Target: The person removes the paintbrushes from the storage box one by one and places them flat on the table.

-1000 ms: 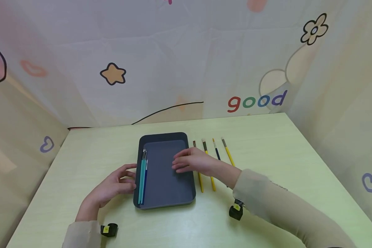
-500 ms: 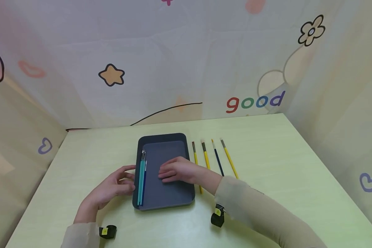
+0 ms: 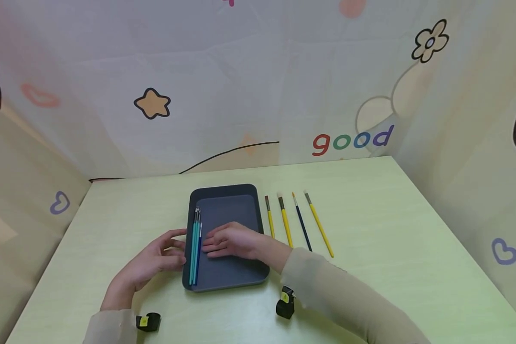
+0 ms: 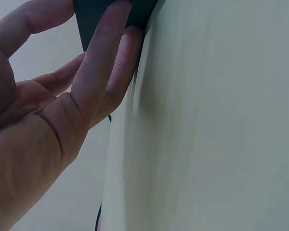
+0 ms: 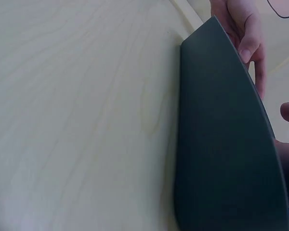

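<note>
A dark grey tray (image 3: pixel 229 208) lies on the table. Two teal paintbrushes (image 3: pixel 193 251) and one dark blue paintbrush (image 3: pixel 198 258) rest side by side along its left wall. My left hand (image 3: pixel 156 258) touches the tray's left outer side with spread fingers; in the left wrist view, fingertips (image 4: pixel 131 41) lie against the tray wall (image 4: pixel 96 24). Over the tray's inside, my right hand (image 3: pixel 236 241) has its extended fingertips beside the dark blue paintbrush, and nothing is seen in its grasp. In the right wrist view, the tray wall (image 5: pixel 216 125) hides most of that hand.
Right of the tray lie several paintbrushes in a row: a yellow one (image 3: pixel 270 220), another yellow one (image 3: pixel 285 223), a dark blue one (image 3: pixel 302 223) and a last yellow one (image 3: pixel 320 228). A patterned cloth (image 3: pixel 223 95) stands behind the table (image 3: pixel 382 229).
My right hand has moved left across the tray, up to the paintbrushes by its left wall. The left hand has stayed against the tray, and the brushes keep their places.
</note>
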Available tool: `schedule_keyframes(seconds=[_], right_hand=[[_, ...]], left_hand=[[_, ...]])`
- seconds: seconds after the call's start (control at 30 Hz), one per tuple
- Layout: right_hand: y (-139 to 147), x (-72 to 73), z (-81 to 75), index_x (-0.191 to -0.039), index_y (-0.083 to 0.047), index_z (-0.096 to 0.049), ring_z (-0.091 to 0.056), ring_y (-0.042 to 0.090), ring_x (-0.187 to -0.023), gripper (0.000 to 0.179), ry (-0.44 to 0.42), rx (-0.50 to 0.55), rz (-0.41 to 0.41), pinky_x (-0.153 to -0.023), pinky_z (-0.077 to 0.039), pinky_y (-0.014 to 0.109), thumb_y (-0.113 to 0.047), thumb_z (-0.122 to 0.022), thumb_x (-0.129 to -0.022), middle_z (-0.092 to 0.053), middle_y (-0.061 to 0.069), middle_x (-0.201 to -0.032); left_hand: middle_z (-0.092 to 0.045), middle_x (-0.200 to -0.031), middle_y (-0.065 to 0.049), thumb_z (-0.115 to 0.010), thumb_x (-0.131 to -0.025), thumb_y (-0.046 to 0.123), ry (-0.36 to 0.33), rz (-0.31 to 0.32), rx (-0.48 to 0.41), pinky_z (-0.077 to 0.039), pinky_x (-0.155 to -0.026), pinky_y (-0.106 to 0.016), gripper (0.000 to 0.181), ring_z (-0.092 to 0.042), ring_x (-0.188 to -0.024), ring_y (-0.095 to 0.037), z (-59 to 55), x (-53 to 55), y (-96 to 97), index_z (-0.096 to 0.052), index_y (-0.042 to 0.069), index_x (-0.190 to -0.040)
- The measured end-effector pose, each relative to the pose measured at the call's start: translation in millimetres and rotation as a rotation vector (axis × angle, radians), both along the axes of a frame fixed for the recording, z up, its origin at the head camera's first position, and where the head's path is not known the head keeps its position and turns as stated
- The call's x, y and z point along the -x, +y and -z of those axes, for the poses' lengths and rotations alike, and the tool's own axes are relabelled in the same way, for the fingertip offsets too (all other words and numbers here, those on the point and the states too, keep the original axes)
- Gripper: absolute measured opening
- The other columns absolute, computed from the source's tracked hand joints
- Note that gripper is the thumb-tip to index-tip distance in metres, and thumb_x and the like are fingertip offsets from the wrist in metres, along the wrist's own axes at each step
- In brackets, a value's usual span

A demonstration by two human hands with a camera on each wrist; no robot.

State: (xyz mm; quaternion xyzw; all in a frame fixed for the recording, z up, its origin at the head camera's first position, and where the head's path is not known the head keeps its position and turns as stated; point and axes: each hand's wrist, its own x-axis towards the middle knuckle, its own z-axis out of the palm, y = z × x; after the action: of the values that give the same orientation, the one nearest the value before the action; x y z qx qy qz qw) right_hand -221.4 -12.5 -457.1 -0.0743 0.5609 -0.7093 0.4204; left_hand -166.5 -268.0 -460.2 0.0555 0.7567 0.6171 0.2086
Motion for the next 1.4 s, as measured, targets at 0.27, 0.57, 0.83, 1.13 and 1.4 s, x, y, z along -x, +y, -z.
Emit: schedule_keyframes(seconds=[0.27, 0.57, 0.83, 1.13, 1.4], right_hand=[[-13, -1.6, 4.6, -0.143, 0.017, -0.043, -0.057, 0.04, -0.129, 0.044, -0.001, 0.02, 0.014, -0.105, -0.048, 0.047, -0.003, -0.047, -0.104, -0.062, 0.027, -0.132], [-28, -7.9, 7.7, -0.132, 0.016, -0.055, -0.07, 0.034, -0.109, 0.035, 0.128, -0.094, 0.129, -0.09, -0.058, 0.04, -0.001, -0.058, -0.101, -0.072, 0.021, -0.109], [-45, -13.0, 12.3, -0.124, 0.015, -0.062, -0.074, 0.03, -0.091, 0.031, 0.277, -0.179, 0.22, -0.075, -0.062, 0.038, 0.004, -0.067, -0.094, -0.074, 0.016, -0.097], [-52, -13.2, 14.0, -0.118, 0.011, -0.061, -0.074, 0.024, -0.076, 0.028, 0.32, -0.218, 0.249, -0.069, -0.062, 0.034, 0.004, -0.071, -0.093, -0.071, 0.011, -0.087], [-51, -13.2, 12.5, -0.117, 0.01, -0.06, -0.073, 0.022, -0.072, 0.028, 0.273, -0.184, 0.262, -0.071, -0.063, 0.037, 0.007, -0.068, -0.09, -0.07, 0.011, -0.088]], left_hand=[[-0.044, -0.134, -0.028, -0.068, -0.093, 0.003, 0.009, 0.017, -0.016, -0.058, -0.09, -0.041, 0.075, -0.059, -0.115, -0.033, 1.8, -0.3, -0.3, -0.031, 0.004, -0.158], [-0.045, -0.135, -0.027, -0.068, -0.093, 0.004, 0.008, 0.022, 0.0, -0.058, -0.091, -0.042, 0.073, -0.059, -0.116, -0.033, 1.3, -0.5, 0.5, -0.033, 0.007, -0.157], [-0.044, -0.135, -0.027, -0.067, -0.094, 0.004, -0.008, 0.021, 0.002, -0.058, -0.091, -0.042, 0.072, -0.06, -0.115, -0.033, 1.3, 0.2, -1.0, -0.033, 0.008, -0.157], [-0.045, -0.133, -0.027, -0.068, -0.095, 0.004, -0.008, 0.021, -0.005, -0.058, -0.09, -0.042, 0.072, -0.061, -0.114, -0.033, 1.5, 0.6, -0.6, -0.033, 0.007, -0.157], [-0.045, -0.134, -0.027, -0.068, -0.094, 0.004, -0.016, 0.011, 0.003, -0.058, -0.09, -0.042, 0.073, -0.061, -0.115, -0.033, 0.8, -0.4, 0.1, -0.033, 0.008, -0.157]])
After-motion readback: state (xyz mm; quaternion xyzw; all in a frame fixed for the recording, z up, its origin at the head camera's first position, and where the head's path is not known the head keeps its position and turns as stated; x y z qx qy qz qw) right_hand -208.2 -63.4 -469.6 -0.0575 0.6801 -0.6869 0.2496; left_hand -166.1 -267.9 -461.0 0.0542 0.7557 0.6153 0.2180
